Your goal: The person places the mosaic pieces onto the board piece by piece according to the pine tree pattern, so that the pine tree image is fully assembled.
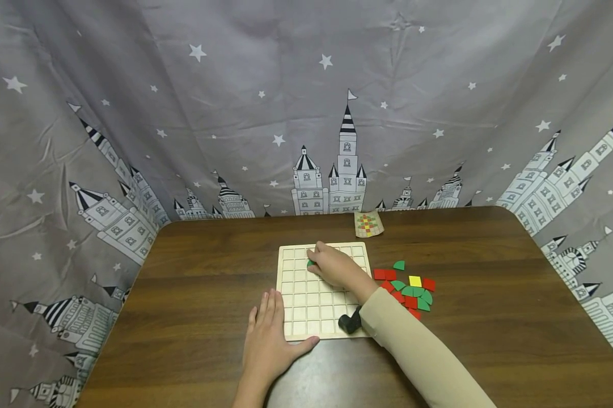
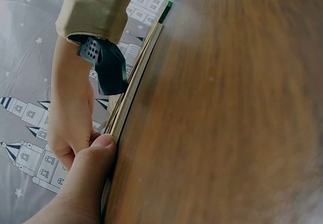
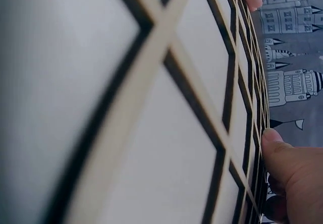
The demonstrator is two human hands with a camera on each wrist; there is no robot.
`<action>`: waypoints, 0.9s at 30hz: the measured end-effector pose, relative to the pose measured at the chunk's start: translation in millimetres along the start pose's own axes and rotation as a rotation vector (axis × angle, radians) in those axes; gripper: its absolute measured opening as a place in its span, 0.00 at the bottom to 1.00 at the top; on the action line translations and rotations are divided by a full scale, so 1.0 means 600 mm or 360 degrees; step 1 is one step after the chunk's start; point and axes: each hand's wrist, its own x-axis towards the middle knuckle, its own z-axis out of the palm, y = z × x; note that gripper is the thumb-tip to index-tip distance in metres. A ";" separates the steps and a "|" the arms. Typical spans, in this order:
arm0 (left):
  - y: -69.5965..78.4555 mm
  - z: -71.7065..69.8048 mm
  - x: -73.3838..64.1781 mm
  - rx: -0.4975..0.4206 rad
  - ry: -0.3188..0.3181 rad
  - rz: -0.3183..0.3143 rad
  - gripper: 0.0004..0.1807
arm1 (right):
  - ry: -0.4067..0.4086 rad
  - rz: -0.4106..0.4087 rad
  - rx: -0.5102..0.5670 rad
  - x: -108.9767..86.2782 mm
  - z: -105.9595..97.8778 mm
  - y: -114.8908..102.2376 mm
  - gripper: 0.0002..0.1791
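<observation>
A pale wooden grid board lies on the brown table in the head view. Over its upper left squares, my right hand pinches a small green tile, mostly hidden by the fingers. My left hand rests at the board's near left corner, its fingers straight along the left side and the thumb by the front edge. The left wrist view has that thumb against the board's edge. Close up in the right wrist view are the grid squares, with the right thumb low over them.
Right of the board lie loose red tiles, green quarter-round tiles and one yellow tile. Behind it, a card carries a coloured pattern. A black camera hangs from the right wrist. A grey castle-print curtain surrounds the table.
</observation>
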 end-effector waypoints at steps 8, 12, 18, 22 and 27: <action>-0.001 0.001 0.000 0.0009 0.0000 0.0001 0.73 | -0.0002 -0.0033 -0.0095 0.001 0.005 -0.001 0.30; -0.001 0.002 0.000 0.0018 0.0004 0.0002 0.73 | -0.0024 -0.0026 -0.0074 -0.001 0.003 -0.004 0.30; -0.001 0.002 0.000 0.0014 0.0001 0.0002 0.73 | -0.0067 -0.0011 -0.0077 -0.004 -0.002 -0.008 0.30; -0.003 0.003 0.000 0.0012 0.0018 0.0006 0.73 | -0.0073 -0.0009 -0.0093 -0.005 -0.001 -0.009 0.30; -0.003 0.005 -0.001 0.0012 0.0038 0.0011 0.73 | -0.0041 -0.0023 -0.0080 -0.005 -0.002 -0.010 0.29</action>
